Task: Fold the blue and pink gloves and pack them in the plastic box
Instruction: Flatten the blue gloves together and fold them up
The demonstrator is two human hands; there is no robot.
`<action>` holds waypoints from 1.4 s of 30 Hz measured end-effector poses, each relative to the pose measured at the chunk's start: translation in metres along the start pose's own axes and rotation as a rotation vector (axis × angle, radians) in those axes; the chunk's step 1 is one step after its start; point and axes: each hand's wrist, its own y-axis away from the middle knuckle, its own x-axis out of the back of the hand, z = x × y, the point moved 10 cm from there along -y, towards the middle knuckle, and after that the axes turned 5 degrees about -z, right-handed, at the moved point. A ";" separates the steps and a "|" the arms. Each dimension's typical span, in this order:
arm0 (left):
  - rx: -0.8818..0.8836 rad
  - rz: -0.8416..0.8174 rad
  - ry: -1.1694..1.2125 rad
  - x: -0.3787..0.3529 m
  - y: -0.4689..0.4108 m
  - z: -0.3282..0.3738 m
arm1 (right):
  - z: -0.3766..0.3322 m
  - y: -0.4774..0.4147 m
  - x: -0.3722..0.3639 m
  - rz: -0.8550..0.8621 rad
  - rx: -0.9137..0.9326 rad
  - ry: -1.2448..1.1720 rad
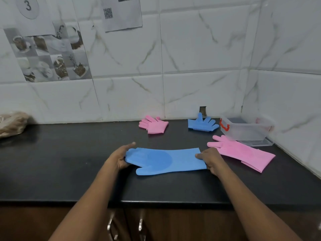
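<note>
The blue glove [166,159] lies flat on the bench [69,162], left hand [119,158] pinching its fingertip end, right hand [211,160] pinching the cuff. It looks light, floppy and probably springy when folded, so both ends are the places to hold; the plastic box [246,130] stands back-right

Light is even, diffuse and cool white, moderately bright, with the source out of view. No hard shadows. The blue glove [165,160] is evenly lit, its colour saturated and not blown out. The black countertop [69,162] has a dull sheen, palest along its far edge below the tiled wall [199,49]. The cabinet fronts [173,223] under the near edge are dim, and a metal handle [109,225] glints. Tile joints bow toward the left and right edges. The whole frame is slightly soft, and the brown bag [12,122] at far left is smeared.
</note>
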 end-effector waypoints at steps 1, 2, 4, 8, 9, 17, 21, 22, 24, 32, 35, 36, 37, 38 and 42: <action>-0.045 0.091 -0.171 0.011 0.000 0.006 | -0.001 0.000 0.002 0.013 0.010 0.041; -0.100 0.196 -0.322 0.021 0.002 0.013 | -0.001 0.002 0.002 0.021 0.018 0.062; -0.204 0.328 -0.519 0.027 0.009 0.023 | -0.002 0.002 0.004 0.038 0.038 0.081; -0.332 0.410 -0.603 0.019 0.015 0.027 | 0.004 0.004 0.011 0.085 0.032 0.061; -0.358 0.431 -0.628 0.017 0.017 0.029 | 0.003 0.006 0.012 0.101 0.047 0.081; -0.520 0.660 -1.083 0.001 0.035 0.049 | -0.009 0.018 0.012 0.176 0.164 0.253; -0.838 0.562 -1.295 -0.048 0.046 0.051 | -0.012 0.018 0.010 0.196 0.194 0.317; -0.881 0.451 -1.359 -0.068 0.039 0.045 | -0.015 0.020 0.009 0.185 0.183 0.384; -0.786 0.265 -1.569 -0.091 0.017 0.016 | -0.019 0.027 0.001 0.175 0.116 0.690; -0.528 0.169 -1.892 -0.090 -0.020 -0.031 | -0.087 -0.010 -0.004 0.180 0.314 0.986; -0.506 0.154 -1.880 -0.089 -0.022 -0.032 | -0.106 -0.044 -0.009 0.121 0.346 1.064; -0.499 0.151 -1.876 -0.089 -0.022 -0.032 | -0.109 -0.055 -0.009 0.119 0.350 1.119; -0.492 0.151 -1.871 -0.089 -0.023 -0.031 | -0.109 -0.067 -0.007 0.118 0.334 1.176; -0.486 0.150 -1.864 -0.089 -0.024 -0.031 | -0.108 -0.077 -0.004 0.115 0.306 1.227; -0.458 0.137 -1.854 -0.088 -0.029 -0.031 | -0.103 -0.113 0.003 0.081 0.253 1.264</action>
